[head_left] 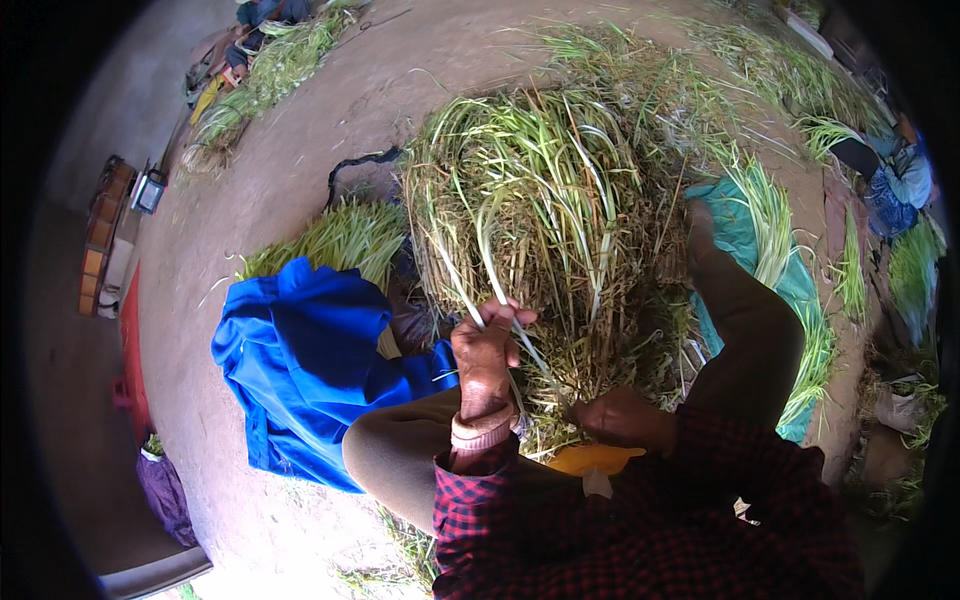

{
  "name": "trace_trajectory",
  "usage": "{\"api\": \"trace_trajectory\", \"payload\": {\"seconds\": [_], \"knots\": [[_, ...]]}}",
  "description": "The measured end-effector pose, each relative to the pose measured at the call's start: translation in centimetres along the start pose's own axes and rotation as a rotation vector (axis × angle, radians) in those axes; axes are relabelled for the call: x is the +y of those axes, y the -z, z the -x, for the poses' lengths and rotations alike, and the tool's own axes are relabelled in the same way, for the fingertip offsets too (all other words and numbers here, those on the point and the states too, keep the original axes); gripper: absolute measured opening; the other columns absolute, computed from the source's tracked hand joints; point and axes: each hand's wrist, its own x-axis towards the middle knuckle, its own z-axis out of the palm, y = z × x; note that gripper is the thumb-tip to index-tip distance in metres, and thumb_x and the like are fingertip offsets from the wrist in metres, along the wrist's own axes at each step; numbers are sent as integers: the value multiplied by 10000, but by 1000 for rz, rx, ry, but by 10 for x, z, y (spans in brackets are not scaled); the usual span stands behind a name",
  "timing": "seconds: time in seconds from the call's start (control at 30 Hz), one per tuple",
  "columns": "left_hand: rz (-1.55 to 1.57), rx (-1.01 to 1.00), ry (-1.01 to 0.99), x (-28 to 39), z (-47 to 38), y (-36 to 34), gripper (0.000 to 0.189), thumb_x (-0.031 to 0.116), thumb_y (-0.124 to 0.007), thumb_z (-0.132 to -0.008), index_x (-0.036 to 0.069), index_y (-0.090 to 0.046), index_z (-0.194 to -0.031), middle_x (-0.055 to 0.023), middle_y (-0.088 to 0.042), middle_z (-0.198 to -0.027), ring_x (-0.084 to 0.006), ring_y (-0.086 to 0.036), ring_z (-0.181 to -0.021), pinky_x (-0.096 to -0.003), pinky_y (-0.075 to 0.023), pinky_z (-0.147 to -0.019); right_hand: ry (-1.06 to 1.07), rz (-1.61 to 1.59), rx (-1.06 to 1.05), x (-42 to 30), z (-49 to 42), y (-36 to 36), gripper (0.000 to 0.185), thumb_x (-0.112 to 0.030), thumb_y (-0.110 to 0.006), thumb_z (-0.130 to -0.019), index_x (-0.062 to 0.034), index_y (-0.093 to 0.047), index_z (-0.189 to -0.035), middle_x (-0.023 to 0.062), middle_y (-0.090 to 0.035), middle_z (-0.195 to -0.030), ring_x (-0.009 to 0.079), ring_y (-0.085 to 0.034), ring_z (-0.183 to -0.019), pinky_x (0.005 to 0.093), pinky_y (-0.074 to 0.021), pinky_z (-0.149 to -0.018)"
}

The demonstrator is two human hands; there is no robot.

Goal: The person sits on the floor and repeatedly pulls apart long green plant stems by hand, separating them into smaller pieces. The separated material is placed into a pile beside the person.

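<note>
My left hand [486,349] is closed around a couple of long pale stalks [491,259] with green leaf ends, which look like garlic chives or a similar leafy plant. The stalks lean over a large heap of green and dried plants [540,202] in front of me. My right hand [622,418] is at the lower end of a stalk, near my lap; its fingers are in shadow, so what they grip is unclear. Just below it, a yellow-orange thing [596,459] lies in my lap.
Blue cloth [300,367] lies over my left knee, beside a pile of pale green stalks [337,236]. To the right, more stalks lie on a green sheet [720,210]. Other people sit by plant piles at the upper left [259,15] and far right [900,180].
</note>
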Motion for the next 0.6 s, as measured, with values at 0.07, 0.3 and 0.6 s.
{"api": "trace_trajectory", "payload": {"seconds": [0.07,0.3,0.6], "knots": [[-13,24,-48,9,1,4,87,64,-529,-851,21,-604,-861,-100,-632,-701,-52,-389,-366,-169,-289,-340,90,92,-91,15,6,-28,283,-105,-545,-754,-32,-544,-1027,80,-510,-557,232,-512,-474,366,-407,-419],[-40,38,-171,29,8,4,94,95,-543,-852,18,-595,-872,-82,-612,-671,-51,-364,-383,-170,-272,-363,25,293,-175,69,43,-93,276,-207,-611,-709,-17,-581,-907,99,-563,-576,276,-561,-525,417,-417,-464],[58,-36,-234,60,16,11,134,149,-540,-869,33,-596,-904,-62,-610,-671,-46,-373,-384,-165,-263,-360,-236,-37,-271,110,57,-129,224,-270,-575,-744,-78,-605,-856,139,-596,-778,305,-578,-707,436,-466,-596]]}}
